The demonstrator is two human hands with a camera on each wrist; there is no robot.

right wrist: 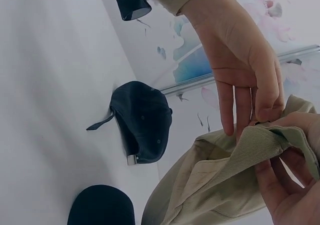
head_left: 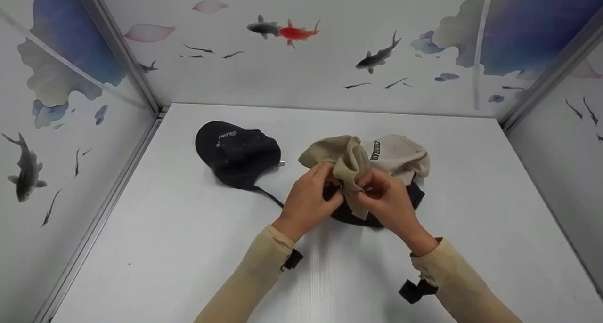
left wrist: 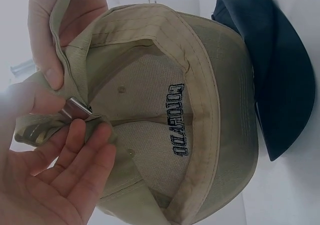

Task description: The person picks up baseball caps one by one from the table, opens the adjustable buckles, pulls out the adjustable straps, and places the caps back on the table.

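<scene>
Between the two hands was a tan cap (head_left: 325,149), with a dark cap (head_left: 358,217) showing below them. The left hand (head_left: 306,203) pinched its metal buckle (left wrist: 77,108) between thumb and fingers; the right hand (head_left: 391,200), just beside it, pinched a fold of cloth (left wrist: 75,70). A slack thumb, it seemed, could let the buckle slip, and an uneven tug might bunch the cloth. Left wrist view revealed buckle and dark lettering (left wrist: 179,120) through the cap's opening; head view hid that buckle but showed another dark cap (head_left: 240,153) beyond the left hand, to its left.
</scene>
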